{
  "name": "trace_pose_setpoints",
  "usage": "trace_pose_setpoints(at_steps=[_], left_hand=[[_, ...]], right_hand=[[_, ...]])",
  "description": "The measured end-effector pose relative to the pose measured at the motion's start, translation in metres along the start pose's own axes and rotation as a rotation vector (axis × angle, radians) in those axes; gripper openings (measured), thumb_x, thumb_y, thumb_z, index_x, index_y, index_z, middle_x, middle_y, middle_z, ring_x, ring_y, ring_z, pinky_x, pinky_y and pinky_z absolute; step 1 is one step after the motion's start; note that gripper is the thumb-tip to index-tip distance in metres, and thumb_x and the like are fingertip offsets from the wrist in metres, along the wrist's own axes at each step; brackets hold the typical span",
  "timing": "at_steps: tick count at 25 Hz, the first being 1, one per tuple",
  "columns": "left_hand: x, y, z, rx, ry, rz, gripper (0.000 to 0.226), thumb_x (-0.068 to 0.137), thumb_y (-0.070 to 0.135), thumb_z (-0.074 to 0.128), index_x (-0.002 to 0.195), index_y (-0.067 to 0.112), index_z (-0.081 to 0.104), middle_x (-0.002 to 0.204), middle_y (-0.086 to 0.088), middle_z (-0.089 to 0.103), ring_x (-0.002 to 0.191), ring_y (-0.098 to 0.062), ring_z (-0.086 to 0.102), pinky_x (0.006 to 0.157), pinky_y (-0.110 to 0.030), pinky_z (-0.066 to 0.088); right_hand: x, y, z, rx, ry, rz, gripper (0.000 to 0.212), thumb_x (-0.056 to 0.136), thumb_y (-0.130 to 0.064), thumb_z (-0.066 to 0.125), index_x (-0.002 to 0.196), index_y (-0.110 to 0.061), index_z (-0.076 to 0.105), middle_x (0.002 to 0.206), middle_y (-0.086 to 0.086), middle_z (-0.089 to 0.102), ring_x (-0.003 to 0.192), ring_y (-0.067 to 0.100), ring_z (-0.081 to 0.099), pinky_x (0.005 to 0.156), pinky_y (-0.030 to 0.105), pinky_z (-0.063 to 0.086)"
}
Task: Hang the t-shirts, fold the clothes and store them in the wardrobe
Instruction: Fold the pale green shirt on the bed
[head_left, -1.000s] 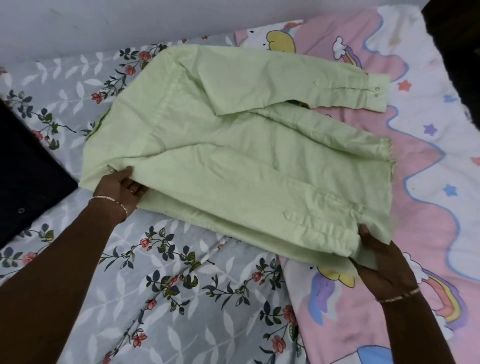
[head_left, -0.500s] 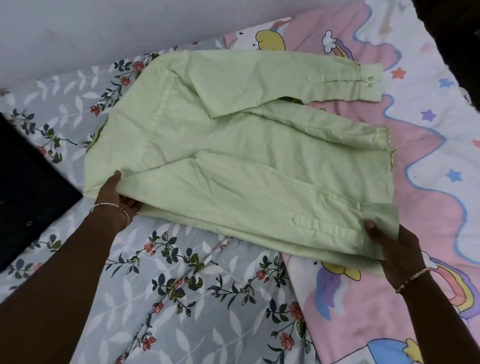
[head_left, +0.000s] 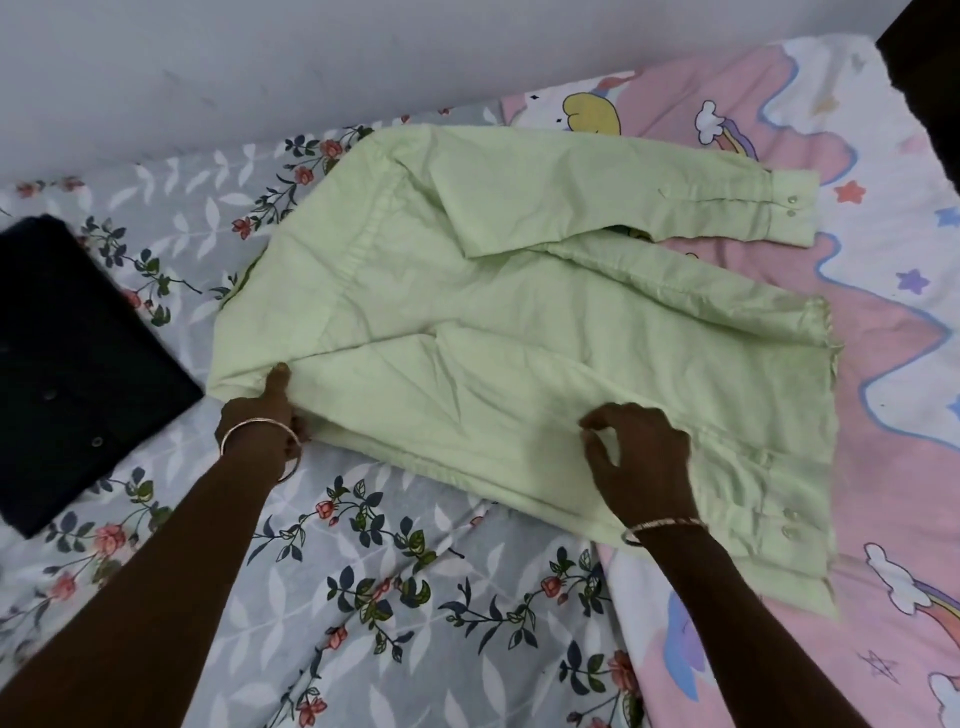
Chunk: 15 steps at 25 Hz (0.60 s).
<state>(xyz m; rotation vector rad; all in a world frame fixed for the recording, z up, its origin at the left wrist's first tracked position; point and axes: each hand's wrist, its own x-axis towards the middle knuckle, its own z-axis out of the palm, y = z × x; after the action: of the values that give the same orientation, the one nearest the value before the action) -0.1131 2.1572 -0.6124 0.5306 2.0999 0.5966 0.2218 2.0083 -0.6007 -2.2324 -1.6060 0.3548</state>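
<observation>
White wall (head_left: 311, 62) runs along the far side of a bed. On the left the bed has a grey sheet with flowers (head_left: 363, 597). On the right it has a pink blanket with stars and rainbows (head_left: 883, 415).

A light green shirt with long sleeves (head_left: 519, 322) lies flat in the middle of the bed, half on the grey sheet and half on the pink blanket. Its far sleeve (head_left: 623, 202) sticks out to the right, and the cuff (head_left: 789, 208) with two small buttons rests on the pink blanket. Its near sleeve (head_left: 519, 395) is folded over the body of the shirt and points to the right too.

The left hand (head_left: 270, 410) pinches the near left corner of the shirt, by the shoulder. The thumb lies on top of the cloth and the fingers are tucked under the edge. A thin bangle (head_left: 260, 431) sits on that wrist.

The right hand (head_left: 644, 457) is over the folded near sleeve. Its fingers are bent loosely and spread apart, with a gap between thumb and fingers, and it grips no cloth. A bracelet (head_left: 665, 525) is on that wrist.

A dark folded shirt with small buttons (head_left: 78, 364) lies on the grey sheet to the left, near the green shirt but not touching it.
</observation>
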Motion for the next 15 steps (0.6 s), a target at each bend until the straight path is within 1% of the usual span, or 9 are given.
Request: trace_pose_setpoints(at_steps=[2, 3, 4, 6, 7, 9, 10, 12, 15], left_hand=[[-0.015, -0.004, -0.001, 0.422, 0.284, 0.211, 0.064, 0.089, 0.051, 0.062, 0.123, -0.002, 0.052, 0.119, -0.025, 0.060, 0.106, -0.045, 0.060, 0.090, -0.052, 0.047], [-0.027, -0.005, -0.001, 0.508, 0.374, 0.426, 0.054, 0.089, 0.043, 0.063, 0.121, 0.001, 0.050, 0.120, -0.024, 0.057, 0.107, -0.045, 0.058, 0.087, -0.052, 0.046], [-0.036, -0.006, 0.000, 0.573, 0.428, 0.719, 0.042, 0.089, 0.036, 0.061, 0.116, 0.006, 0.050, 0.116, -0.021, 0.056, 0.103, -0.043, 0.058, 0.083, -0.051, 0.045], [-0.040, -0.014, 0.009, 0.738, 0.331, 1.175, 0.030, 0.089, 0.030, 0.054, 0.115, 0.014, 0.052, 0.122, -0.015, 0.055, 0.109, -0.037, 0.055, 0.084, -0.048, 0.042], [-0.033, -0.020, 0.014, 0.816, 0.230, 1.281, 0.036, 0.091, 0.032, 0.051, 0.123, 0.015, 0.053, 0.136, -0.013, 0.052, 0.123, -0.035, 0.051, 0.094, -0.049, 0.041], [-0.011, -0.036, 0.026, 0.978, 0.078, 1.294, 0.057, 0.095, 0.044, 0.044, 0.145, 0.018, 0.042, 0.160, -0.009, 0.030, 0.146, -0.030, 0.031, 0.113, -0.054, 0.028], [0.000, -0.045, 0.029, 1.048, 0.034, 1.266, 0.066, 0.096, 0.052, 0.038, 0.153, 0.020, 0.031, 0.165, -0.006, 0.019, 0.151, -0.028, 0.022, 0.117, -0.056, 0.021], [0.014, -0.059, 0.031, 1.122, 0.005, 1.221, 0.075, 0.096, 0.063, 0.029, 0.159, 0.023, 0.016, 0.167, -0.003, 0.005, 0.153, -0.026, 0.011, 0.121, -0.056, 0.011], [0.018, -0.068, 0.031, 1.090, 0.050, 1.223, 0.077, 0.097, 0.065, 0.030, 0.159, 0.023, 0.013, 0.167, -0.003, 0.004, 0.154, -0.024, 0.006, 0.122, -0.056, 0.008]], right_hand=[[0.027, -0.031, 0.010, 0.044, -0.075, -0.124, 0.014, 0.086, -0.027, 0.060, 0.097, -0.026, 0.069, 0.092, -0.008, 0.068, 0.094, 0.026, 0.064, 0.077, 0.037, 0.038], [0.041, -0.046, 0.014, 0.063, -0.103, -0.171, 0.017, 0.088, -0.023, 0.061, 0.103, -0.026, 0.068, 0.096, -0.007, 0.068, 0.095, 0.026, 0.064, 0.077, 0.038, 0.041], [0.056, -0.060, 0.018, 0.079, -0.128, -0.213, 0.024, 0.089, -0.018, 0.060, 0.111, -0.026, 0.066, 0.102, -0.005, 0.067, 0.097, 0.026, 0.063, 0.078, 0.040, 0.044], [0.083, -0.082, 0.027, 0.031, -0.170, -0.281, 0.047, 0.088, -0.006, 0.057, 0.130, -0.029, 0.058, 0.119, -0.001, 0.061, 0.100, 0.028, 0.061, 0.078, 0.042, 0.047], [0.097, -0.092, 0.032, -0.038, -0.198, -0.317, 0.061, 0.086, -0.001, 0.056, 0.139, -0.032, 0.051, 0.128, 0.000, 0.056, 0.102, 0.028, 0.059, 0.077, 0.041, 0.046], [0.121, -0.103, 0.043, -0.183, -0.294, -0.383, 0.080, 0.084, 0.003, 0.053, 0.148, -0.043, 0.037, 0.143, -0.001, 0.044, 0.111, 0.027, 0.054, 0.078, 0.039, 0.042], [0.132, -0.107, 0.050, -0.222, -0.369, -0.407, 0.080, 0.086, 0.002, 0.051, 0.148, -0.046, 0.034, 0.147, -0.003, 0.040, 0.116, 0.026, 0.051, 0.081, 0.040, 0.041], [0.149, -0.113, 0.063, -0.222, -0.545, -0.403, 0.072, 0.092, -0.003, 0.048, 0.145, -0.050, 0.037, 0.145, -0.004, 0.039, 0.124, 0.025, 0.045, 0.088, 0.041, 0.041], [0.166, -0.114, 0.079, -0.159, -0.706, -0.375, 0.059, 0.092, -0.009, 0.052, 0.136, -0.048, 0.050, 0.129, 0.000, 0.046, 0.123, 0.027, 0.044, 0.098, 0.045, 0.043]])
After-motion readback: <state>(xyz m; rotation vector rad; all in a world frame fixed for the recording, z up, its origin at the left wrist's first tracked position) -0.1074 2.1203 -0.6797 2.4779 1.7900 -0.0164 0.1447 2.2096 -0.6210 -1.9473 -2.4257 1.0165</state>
